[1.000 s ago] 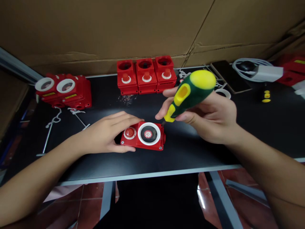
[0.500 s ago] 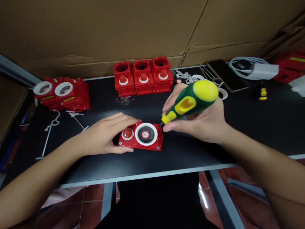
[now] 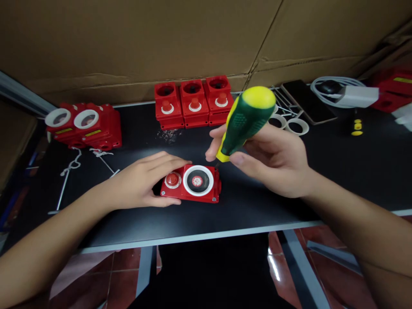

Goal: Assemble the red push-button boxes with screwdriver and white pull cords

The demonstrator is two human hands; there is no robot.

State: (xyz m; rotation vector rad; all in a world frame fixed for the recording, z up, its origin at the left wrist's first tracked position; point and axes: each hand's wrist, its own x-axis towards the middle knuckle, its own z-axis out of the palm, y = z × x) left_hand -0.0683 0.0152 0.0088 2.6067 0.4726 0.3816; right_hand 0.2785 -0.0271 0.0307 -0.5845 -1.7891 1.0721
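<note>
Left hand point(image 3: 144, 182): in the head view, curved partly closed around one end of the red button box, fingers on the far side, thumb on the near side.
Right hand point(image 3: 283, 163): closed in a pinch on the lower handle of the green-and-yellow screwdriver point(image 3: 249, 120), which tilts.
Red button box point(image 3: 178, 193): on the black tabletop point(image 3: 257, 210), between the hands; its red button is beside the left fingers, its white ring nearer the right hand.
Screwdriver tip: at the box's far corner by the right hand; exact contact unclear.
Three red housings point(image 3: 195, 116): in a row beyond both hands.
Two ringed red housings point(image 3: 107, 126): beyond the left hand, leftward, near corded metal rods point(image 3: 63, 189).
Loose white rings point(image 3: 298, 134): just beyond the right hand, near the phone point(image 3: 307, 101) and white adapter point(image 3: 360, 96).
</note>
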